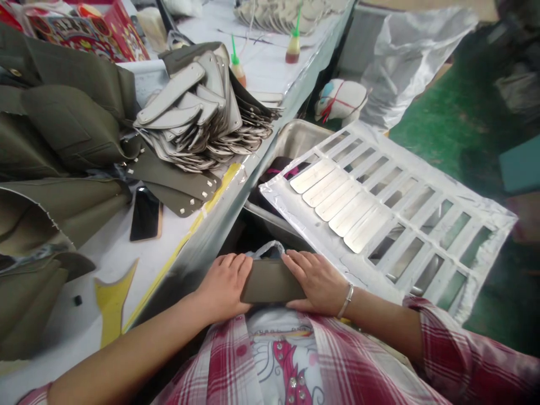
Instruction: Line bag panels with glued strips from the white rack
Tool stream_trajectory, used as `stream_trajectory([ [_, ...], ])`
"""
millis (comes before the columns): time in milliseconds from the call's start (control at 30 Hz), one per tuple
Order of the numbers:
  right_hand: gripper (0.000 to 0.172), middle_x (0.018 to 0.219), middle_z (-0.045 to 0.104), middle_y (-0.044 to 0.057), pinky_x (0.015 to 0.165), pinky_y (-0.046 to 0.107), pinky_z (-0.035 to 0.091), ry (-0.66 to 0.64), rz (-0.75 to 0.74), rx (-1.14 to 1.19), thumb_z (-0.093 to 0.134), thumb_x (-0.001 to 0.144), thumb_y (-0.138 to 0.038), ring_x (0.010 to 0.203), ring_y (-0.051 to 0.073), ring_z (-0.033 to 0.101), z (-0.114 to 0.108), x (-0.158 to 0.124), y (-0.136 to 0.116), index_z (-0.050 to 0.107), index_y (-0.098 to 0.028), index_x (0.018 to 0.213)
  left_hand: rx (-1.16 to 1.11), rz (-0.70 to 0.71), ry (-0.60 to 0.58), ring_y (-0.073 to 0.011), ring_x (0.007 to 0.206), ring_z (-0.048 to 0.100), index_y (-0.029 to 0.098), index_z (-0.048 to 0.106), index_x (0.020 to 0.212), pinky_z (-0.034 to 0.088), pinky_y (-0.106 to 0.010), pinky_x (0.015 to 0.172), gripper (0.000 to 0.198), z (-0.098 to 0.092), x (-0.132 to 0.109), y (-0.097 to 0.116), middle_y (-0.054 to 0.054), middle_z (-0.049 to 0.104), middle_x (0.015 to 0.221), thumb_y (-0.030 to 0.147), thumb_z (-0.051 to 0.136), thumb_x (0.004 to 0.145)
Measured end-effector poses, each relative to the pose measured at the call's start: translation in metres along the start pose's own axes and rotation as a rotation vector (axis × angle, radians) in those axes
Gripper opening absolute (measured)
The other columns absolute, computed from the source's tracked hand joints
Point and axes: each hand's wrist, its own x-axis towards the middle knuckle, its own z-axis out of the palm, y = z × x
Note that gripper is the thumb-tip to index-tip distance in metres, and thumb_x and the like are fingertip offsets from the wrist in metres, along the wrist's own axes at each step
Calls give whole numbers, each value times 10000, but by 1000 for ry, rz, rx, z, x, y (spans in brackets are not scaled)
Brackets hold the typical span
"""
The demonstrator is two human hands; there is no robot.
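Note:
A flat olive-brown leather piece (270,281) lies across my lap, close to my belly. My left hand (223,287) is curled round its left end. The fingers of my right hand (314,280), bracelet at the wrist, grip its right end. Just beyond them a bit of clear plastic bag (265,248) sticks up. To the right a white slotted rack (422,185) leans over a metal tray (295,138); several pale leather strips (341,202) lie in its near slots.
The worktable (126,253) on my left carries a heap of grey strap pieces (202,112), olive bag panels (63,124), a dark phone (145,215), a yellow template (112,301) and two glue bottles (237,63). Green floor (455,112) lies to the right.

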Motion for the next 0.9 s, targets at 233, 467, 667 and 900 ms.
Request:
stream_trajectory([
  [233, 941, 1217, 511, 182, 929, 449, 321, 11, 44, -34, 597, 634, -713, 1049, 312, 480, -8, -1, -17, 427, -63, 1291, 54, 86, 104, -331, 1210, 357, 108, 359, 1276, 139, -500, 1065, 871, 0, -6, 17, -181, 427, 1319, 596, 638, 611],
  [467, 710, 1099, 577, 138, 859, 399, 345, 114, 180, -23, 457, 780, -691, 988, 268, 522, -2, 14, -40, 495, -114, 1191, 0, 59, 87, -308, 1028, 498, 157, 422, 1181, 353, -409, 874, 695, -2, 0, 24, -137, 532, 1141, 563, 622, 653],
  [667, 548, 951, 603, 81, 729, 360, 359, 82, 274, -64, 427, 814, -666, 865, 251, 546, 2, 19, -40, 547, -175, 1025, 33, 66, 79, -304, 953, 516, 137, 448, 1112, 371, -403, 811, 634, -2, 3, 23, -127, 554, 1038, 579, 591, 680],
  [900, 524, 954, 611, 83, 723, 354, 358, 54, 294, -60, 417, 831, -649, 869, 248, 555, 0, 22, -39, 552, -177, 1013, -56, 95, 44, -268, 1019, 512, 163, 437, 1168, 369, -383, 868, 622, -2, 6, 14, -107, 549, 1135, 649, 460, 779],
])
